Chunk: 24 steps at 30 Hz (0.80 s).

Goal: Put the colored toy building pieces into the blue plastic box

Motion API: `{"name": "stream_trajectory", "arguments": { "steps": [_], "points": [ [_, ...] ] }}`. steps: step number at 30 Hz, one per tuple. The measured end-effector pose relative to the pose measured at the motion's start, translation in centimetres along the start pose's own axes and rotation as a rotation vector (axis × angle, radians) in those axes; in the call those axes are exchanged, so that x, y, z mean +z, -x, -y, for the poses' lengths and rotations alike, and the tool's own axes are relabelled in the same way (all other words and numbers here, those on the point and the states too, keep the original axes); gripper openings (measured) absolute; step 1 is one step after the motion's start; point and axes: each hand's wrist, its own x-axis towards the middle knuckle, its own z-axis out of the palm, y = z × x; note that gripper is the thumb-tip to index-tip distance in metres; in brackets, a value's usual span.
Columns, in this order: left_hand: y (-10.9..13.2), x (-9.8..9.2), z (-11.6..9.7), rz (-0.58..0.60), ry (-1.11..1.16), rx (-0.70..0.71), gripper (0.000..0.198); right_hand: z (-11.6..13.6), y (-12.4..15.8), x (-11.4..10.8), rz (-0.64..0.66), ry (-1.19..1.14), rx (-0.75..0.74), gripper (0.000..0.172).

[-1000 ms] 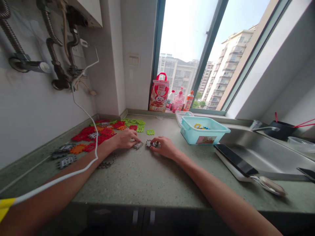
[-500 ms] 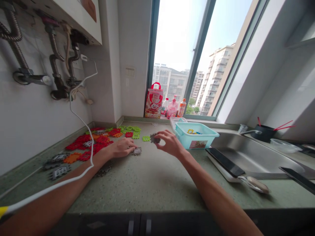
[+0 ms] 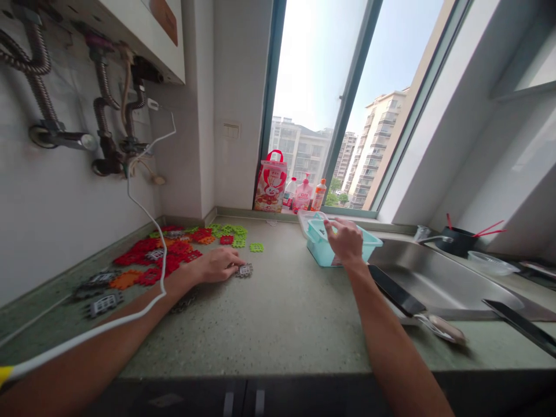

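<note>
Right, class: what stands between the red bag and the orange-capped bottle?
A red-capped bottle and a pink pump bottle, in the head view.

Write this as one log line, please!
left hand: at grey piece | right hand: at teal tub, grip unclear | green piece: on counter

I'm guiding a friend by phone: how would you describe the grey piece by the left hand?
On the counter, look between the red pieces and the light-blue tub. There, at the left hand's fingertips, lies a small, notched grey piece. Unlike the grey pieces farther left, it sits right of that hand.
</note>
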Motion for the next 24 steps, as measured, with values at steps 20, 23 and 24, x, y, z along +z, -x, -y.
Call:
{"name": "stream_trajectory", "arguments": {
  "steps": [20, 23, 24],
  "points": [
    [0.9, -1.1, 2.8, -0.161, -0.305, -0.415, 0.033, 10.9, 6.5, 3.5, 0.447, -0.513, -0.677, 0.018],
    [2.5, -2.3, 5.4, -0.239, -0.415, -0.646, 0.033, 8.4, 4.1, 1.5, 0.027, -0.411, -0.445, 0.023],
    [3.1, -2.6, 6.3, -0.264, -0.444, -0.712, 0.034, 7.5, 3.3, 0.8, -0.111, -0.370, -0.360, 0.027]
  ]
}}
